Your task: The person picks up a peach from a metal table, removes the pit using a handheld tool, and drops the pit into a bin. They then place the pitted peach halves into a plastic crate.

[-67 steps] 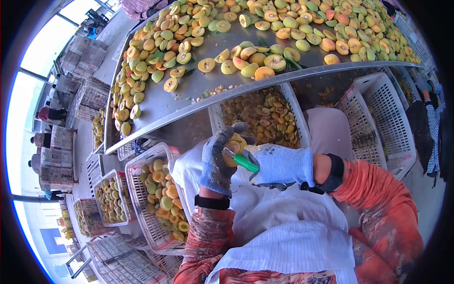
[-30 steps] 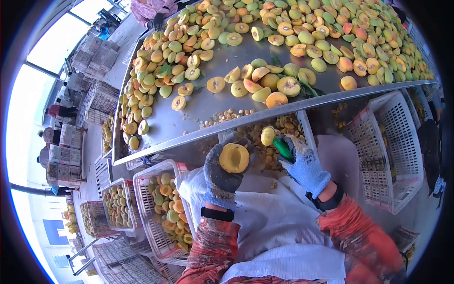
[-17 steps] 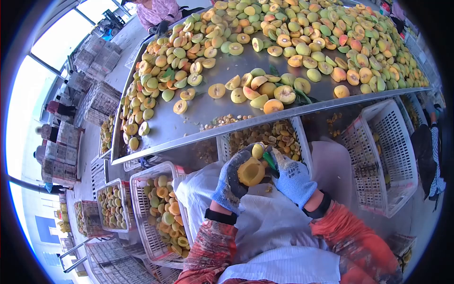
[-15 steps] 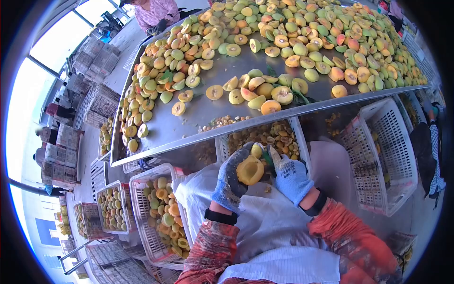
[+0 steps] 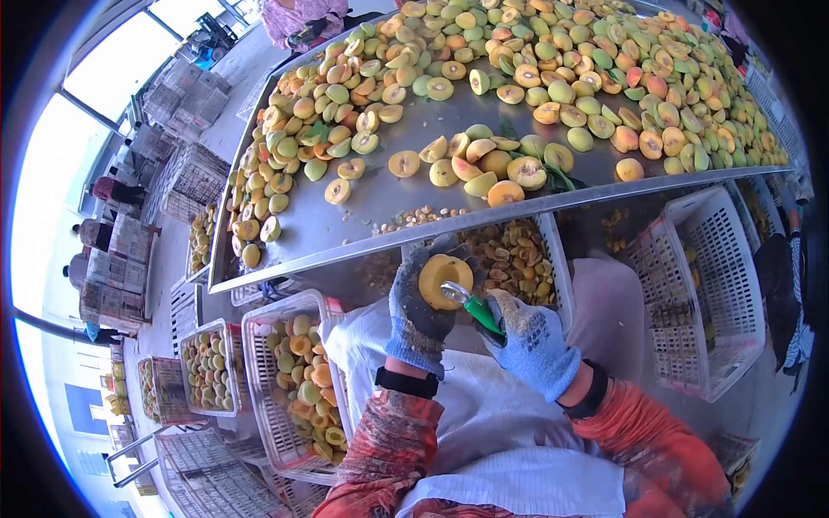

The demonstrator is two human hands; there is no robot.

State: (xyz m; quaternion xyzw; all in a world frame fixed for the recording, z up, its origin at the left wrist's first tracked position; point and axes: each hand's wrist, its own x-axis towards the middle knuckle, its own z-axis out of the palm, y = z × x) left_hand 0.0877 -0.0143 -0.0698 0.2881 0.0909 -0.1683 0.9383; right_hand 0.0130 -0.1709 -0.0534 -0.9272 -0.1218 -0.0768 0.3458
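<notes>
Ideally, the right hand, gripping a green-handled tool, should ease its metal loop gently around inside the fruit half cupped in the left hand near the counter.

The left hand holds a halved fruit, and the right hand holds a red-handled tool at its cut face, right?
Not quite: the head view shows the tool with a green handle. The left hand does hold the halved fruit, the right hand the tool.
</notes>
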